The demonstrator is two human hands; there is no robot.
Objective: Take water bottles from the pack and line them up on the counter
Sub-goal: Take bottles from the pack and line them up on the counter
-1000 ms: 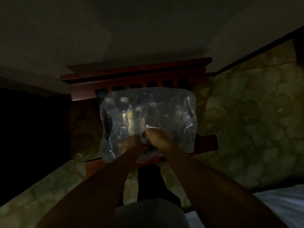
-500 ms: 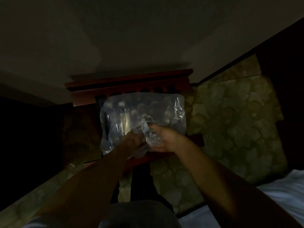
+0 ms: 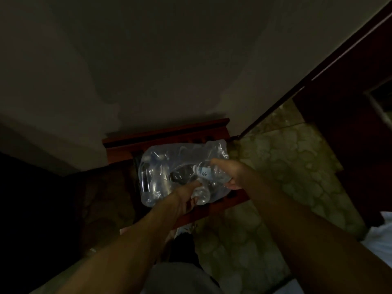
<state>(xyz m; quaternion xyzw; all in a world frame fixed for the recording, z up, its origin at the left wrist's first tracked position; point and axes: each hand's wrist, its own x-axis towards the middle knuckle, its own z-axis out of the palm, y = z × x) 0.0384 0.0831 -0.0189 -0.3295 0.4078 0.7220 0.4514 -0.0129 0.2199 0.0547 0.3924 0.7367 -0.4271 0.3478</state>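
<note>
Bottle (image 3: 209, 171) lies sideways above the pack (image 3: 161, 172), clasped in my right hand (image 3: 233, 174); my left hand (image 3: 186, 197) grips another bottle (image 3: 201, 195). I'd pull both clear of the plastic, then stand them upright.

There was one clear plastic pack (image 3: 169, 166) and one wooden stand (image 3: 165, 132) beneath it. Two bottles (image 3: 209, 171) were out of the wrap, one per hand; those still inside were too dim to count.

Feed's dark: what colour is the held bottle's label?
White with blue marks on the bottle's label, head view.
</note>
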